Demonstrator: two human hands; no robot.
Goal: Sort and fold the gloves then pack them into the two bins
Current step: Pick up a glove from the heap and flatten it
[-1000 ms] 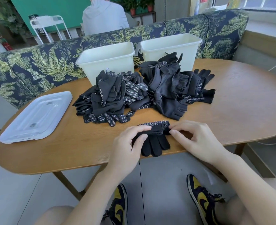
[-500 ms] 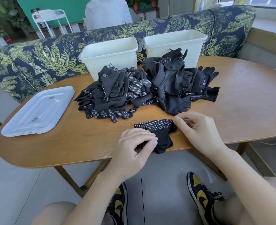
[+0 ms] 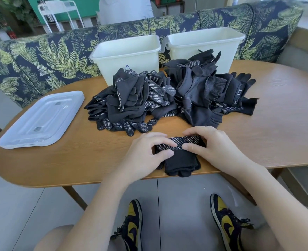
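Folded black glove (image 3: 181,156) at near edge of wooden table (image 3: 276,127), dotted cuff side turned up at top, plain dark part below w/ fingertips reaching table's edge. Left hand (image 3: 147,156) on glove's left side: fingers curled over dotted band, thumb pressed onto dark fabric below, pinching the fold. Right hand (image 3: 211,147) on glove's right side: fingers arched over top edge of dotted band, thumb tip down on the band's lower edge, also pinching. Thumb tips of both hands close together near glove's middle.

Behind the hands, two heaps of loose black gloves. Left heap (image 3: 131,104) mostly dotted-palm type, piled in front of left bin (image 3: 128,57). Right heap (image 3: 209,91) thicker gloves, some fingerless, one marked "5.11", piled against right bin (image 3: 204,44). Heaps touching in the middle. Both bins white, side by side at far edge of table, open tops; insides not visible.

Clear plastic lid (image 3: 41,120) flat on table, far left, well apart from gloves. Leaf-print bench (image 3: 41,57) behind table. Below table edge: bare knees, black-and-yellow sneakers (image 3: 225,223) on grey tile floor.
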